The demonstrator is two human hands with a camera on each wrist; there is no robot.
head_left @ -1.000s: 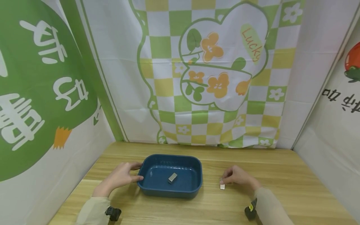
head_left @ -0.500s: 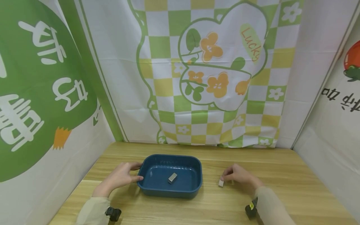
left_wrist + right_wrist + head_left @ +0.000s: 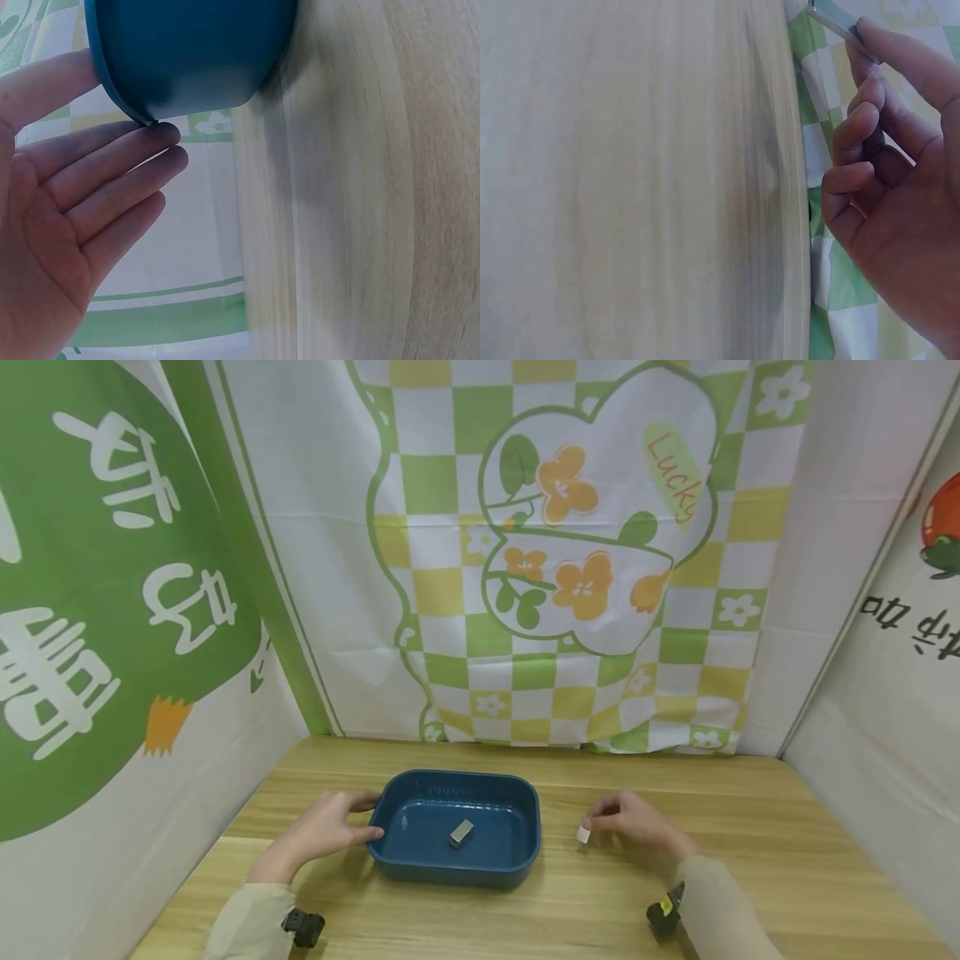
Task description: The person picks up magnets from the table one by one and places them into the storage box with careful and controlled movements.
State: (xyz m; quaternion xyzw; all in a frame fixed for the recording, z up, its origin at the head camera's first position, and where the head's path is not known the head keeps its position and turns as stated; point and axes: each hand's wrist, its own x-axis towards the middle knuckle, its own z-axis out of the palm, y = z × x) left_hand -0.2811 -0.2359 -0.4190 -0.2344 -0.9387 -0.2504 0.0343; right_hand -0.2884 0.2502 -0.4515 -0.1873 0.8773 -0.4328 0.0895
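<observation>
A deep blue rectangular basin (image 3: 454, 875) stands on the table, and a small silver metal block (image 3: 461, 833) lies inside it. My left hand (image 3: 322, 829) is at the basin's left end, thumb and fingertips touching its rim. In the left wrist view the fingers of that hand (image 3: 90, 180) are nearly straight. To the right of the basin my right hand (image 3: 633, 821) pinches another small silver metal block (image 3: 583, 832) between thumb and forefinger. The right wrist view shows the pinched block (image 3: 844, 30) from its thin edge, with the other fingers curled below.
The wooden table (image 3: 480, 927) runs back to a green-and-white checked curtain (image 3: 562, 693). Printed cloth walls (image 3: 225, 793) stand along the left and right sides. Each wrist carries a small black camera (image 3: 303, 928).
My right hand has tilted up the block it pinches and carried it a little to the left and away from me. The left hand and the basin have stayed in place.
</observation>
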